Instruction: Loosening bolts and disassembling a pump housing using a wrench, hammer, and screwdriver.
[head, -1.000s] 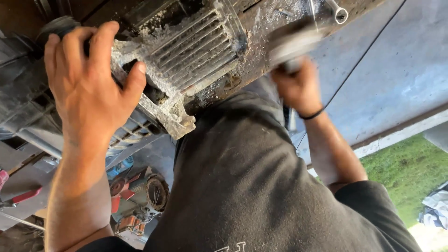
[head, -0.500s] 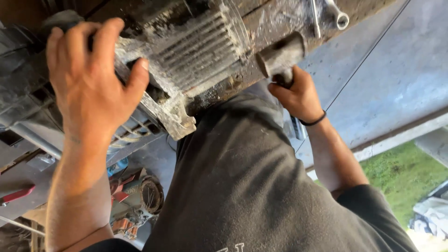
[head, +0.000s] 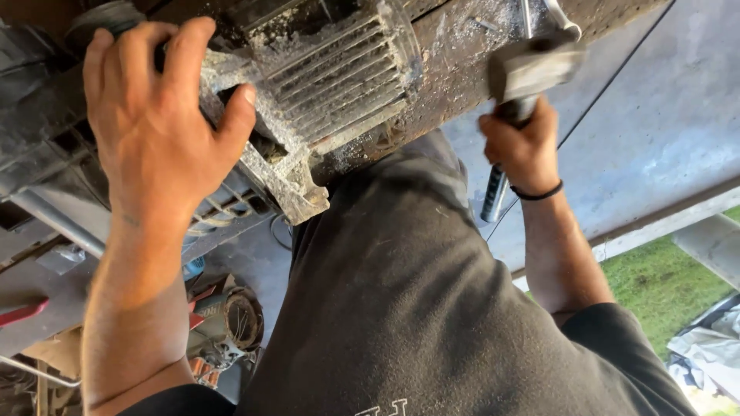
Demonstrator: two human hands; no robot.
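Raised since half a sec ago, the hammer (head: 532,69) now sits higher and further right, its blurred steel head up by the top edge, above a crusted, dust-strewn beam (head: 455,85); the finned metal casting (head: 331,85) and the hand on it look unmoved. Biggest item: that grimy grey casting, ribs caked w/ dirt, lying on the surface (head: 46,177) at upper left, one broken-looking lug jutting toward the person's dark-trousered knee (head: 401,293). Left hand (head: 158,131) spreads wide over the casting's near end, fingers curled round the edge, thumb hooked in a gap, bracing it. Right hand (head: 524,150), black band at the wrist, is closed tight on the hammer's grooved handle. Progress, as a judgement: mid-way thru striking work; casting appears intact apart from that lug, grit already shaken loose, more blows likely left. Below on the floor: an angle grinder (head: 231,320), partly hidden.
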